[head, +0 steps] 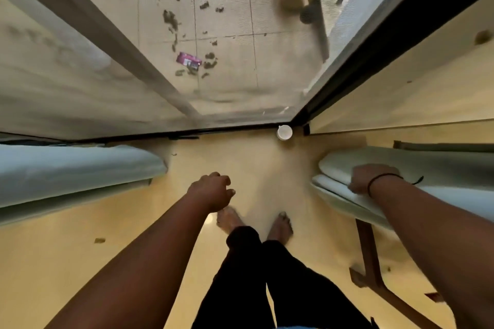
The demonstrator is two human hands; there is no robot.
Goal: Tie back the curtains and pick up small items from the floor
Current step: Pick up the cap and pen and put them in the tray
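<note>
Both forearms reach out below me, with my bare feet point(254, 224) on the yellow floor point(66, 270) between them. My right hand point(370, 179) grasps the right curtain point(417, 165), fingers curled into its pale gathered folds; a dark band circles that wrist. My left hand point(211, 191) hangs loosely curled over the floor and holds nothing that I can see. Well off to its left hangs the left curtain point(80, 168), already bunched aside, though I cannot tell whether a tie holds it. Ahead of both hands the glass door point(227, 35) is uncovered, with a white cup point(284, 132) on the floor at its track, beyond the right hand. A small dark scrap point(99, 240) lies on the floor behind and left of the left hand. I judge the curtains are drawn open but the tying on the right is unfinished, and the floor pickup has not begun: cup and scrap remain down there.
</note>
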